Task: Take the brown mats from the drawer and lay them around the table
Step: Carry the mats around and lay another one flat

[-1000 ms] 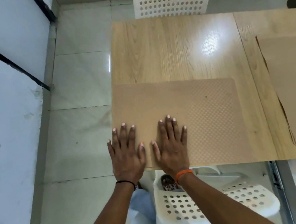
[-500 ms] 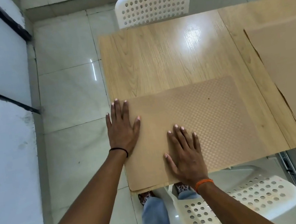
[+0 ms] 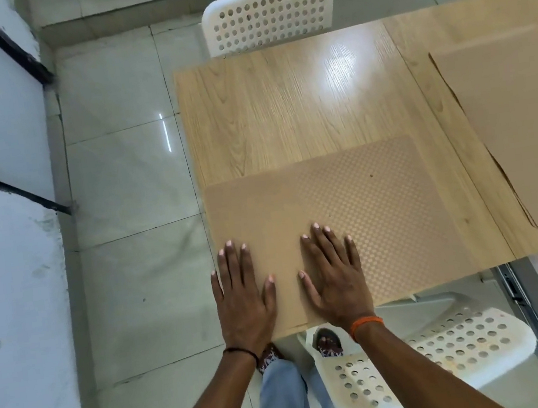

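— Head view: left hand (image 3: 243,301) and right hand (image 3: 337,282) press flat, fingers straight, gripping nothing, on a mat (image 3: 347,214) at the bench (image 3: 282,106) corner.

— Handling?

— Looks thin, light, floppy; best lifted by an edge.

There is one view only, from the head. It looks steeply down and forward at the near corner of the surface (image 3: 282,106), quite close, with the floor (image 3: 127,174) on the left.

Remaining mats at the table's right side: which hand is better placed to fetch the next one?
Right. The right hand lies flat on the laid mat, nearer the stack of mats; the left hand sits at the table's far-left corner.
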